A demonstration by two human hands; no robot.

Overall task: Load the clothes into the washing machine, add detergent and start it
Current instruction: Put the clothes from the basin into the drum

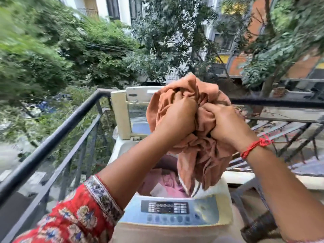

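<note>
I see the orange cloth (191, 123) bunched up, its loose end hanging straight down into the open tub of the washing machine (172, 223). Below my hands the tub already holds pink clothes (168, 185). My left hand (177, 120) and right hand (228, 123) are both clenched in the cloth's folds, side by side. Beyond my hands the lid (122, 111) stands upright. A black railing (57, 130) runs left of my left hand; the control panel (168, 207) sits nearest me.
</note>
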